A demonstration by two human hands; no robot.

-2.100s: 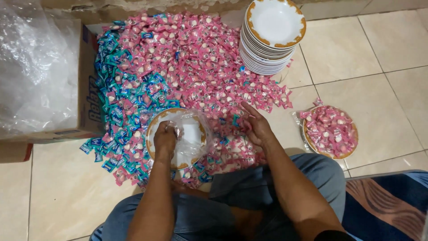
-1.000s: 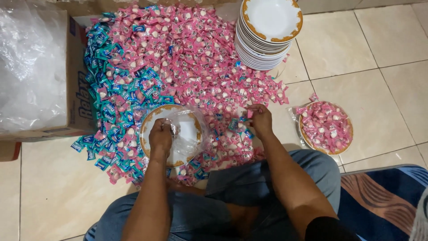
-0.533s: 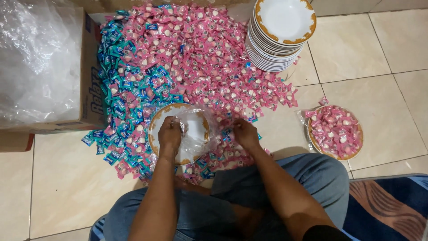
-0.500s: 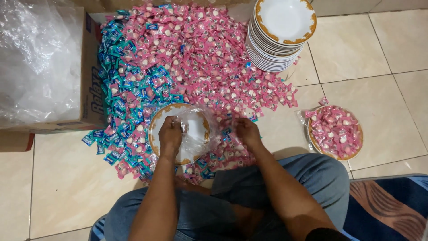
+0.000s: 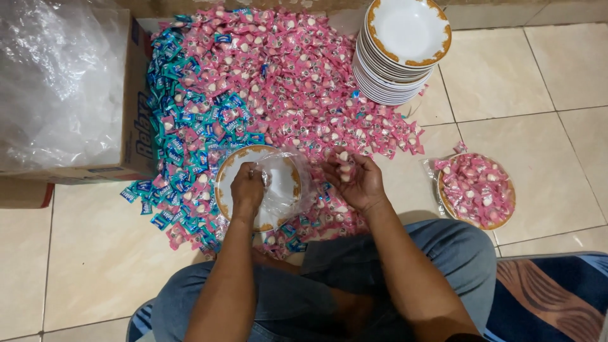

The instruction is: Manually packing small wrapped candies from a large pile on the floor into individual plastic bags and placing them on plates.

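The left hand (image 5: 247,189) pinches a clear plastic bag (image 5: 285,183) open over the gold-rimmed white plate (image 5: 223,190), near the centre. The right hand (image 5: 356,180) cups pink wrapped candies (image 5: 344,166). Its loose grip could spill them beside the bag's narrow mouth.

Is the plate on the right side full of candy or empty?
Full. The plate on the right is heaped with pink candies that cover nearly all of it; only its rim shows.
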